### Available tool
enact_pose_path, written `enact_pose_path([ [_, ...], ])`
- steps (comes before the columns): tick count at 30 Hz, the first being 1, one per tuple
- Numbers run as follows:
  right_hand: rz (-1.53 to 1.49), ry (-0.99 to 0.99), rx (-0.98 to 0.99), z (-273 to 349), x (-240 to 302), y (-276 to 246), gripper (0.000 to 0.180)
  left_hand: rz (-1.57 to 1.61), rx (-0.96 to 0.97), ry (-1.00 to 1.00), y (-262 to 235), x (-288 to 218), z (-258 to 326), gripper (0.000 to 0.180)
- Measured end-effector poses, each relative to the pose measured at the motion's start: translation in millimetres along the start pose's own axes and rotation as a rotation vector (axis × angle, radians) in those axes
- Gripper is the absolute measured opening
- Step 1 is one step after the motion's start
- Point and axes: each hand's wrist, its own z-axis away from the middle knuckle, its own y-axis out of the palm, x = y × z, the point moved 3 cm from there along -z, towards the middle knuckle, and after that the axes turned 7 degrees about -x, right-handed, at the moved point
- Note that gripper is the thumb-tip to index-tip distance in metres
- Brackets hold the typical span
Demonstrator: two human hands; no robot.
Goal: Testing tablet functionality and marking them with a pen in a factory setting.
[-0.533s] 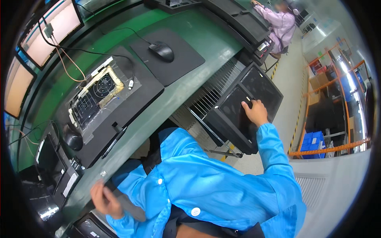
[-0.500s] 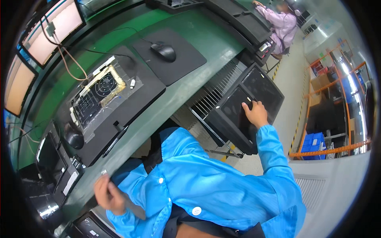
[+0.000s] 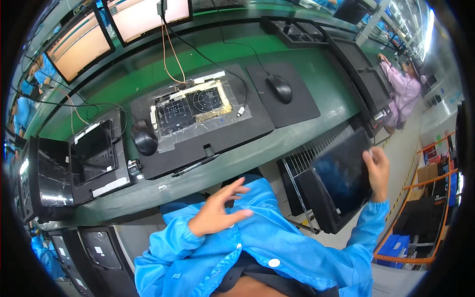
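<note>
Now the right hand (image 3: 377, 168) holds a flat black tablet (image 3: 341, 175) by its upper right corner, the fingers folded over the edge and the thumb on the glossy screen side. The tablet is tilted and is lifted above a black wire rack (image 3: 302, 168), which stands beside and below the green workbench (image 3: 326, 94). The left hand (image 3: 217, 210) is free in front of the blue coat (image 3: 277, 247), with the fingers spread apart and a little curled, and it holds nothing. On the workbench, well apart from both hands, a black foam mat (image 3: 222, 138) carries a fixture with target patterns (image 3: 193, 104), and a black pen (image 3: 195, 166) lies at its near edge. A mouse (image 3: 280, 89) rests on a dark pad (image 3: 297, 106) farther right. Two lit monitors (image 3: 148, 17) stand at the back. Another person in a pink coat (image 3: 403, 94) works at the far right.
</note>
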Motion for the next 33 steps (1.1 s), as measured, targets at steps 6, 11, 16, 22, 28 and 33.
enact_pose_path([
  [6, -0.49, 0.049, 0.716, -13, 163, 194, 0.048, 0.292, -0.161, 0.055, 37, -7, -35, 0.054],
  [11, 0.033, -1.109, 0.437, -28, 149, 308, 0.031, 0.746, -0.55, 0.161, -43, -30, 11, 0.05],
  [16, -0.364, -0.856, 0.539, 2, 183, 307, 0.021, 0.972, -0.863, 0.266, -108, -17, 53, 0.04],
  [22, -0.685, -0.72, 0.799, 74, 250, 303, 0.028, 1.043, -0.914, 0.372, -126, -23, 55, 0.034],
  [28, -0.768, -0.688, 0.764, 79, 256, 310, 0.021, 1.047, -0.917, 0.358, -123, -23, 56, 0.03],
  [33, -0.706, -0.736, 0.736, 77, 256, 306, 0.021, 1.044, -0.885, 0.333, -121, -22, 56, 0.03],
])
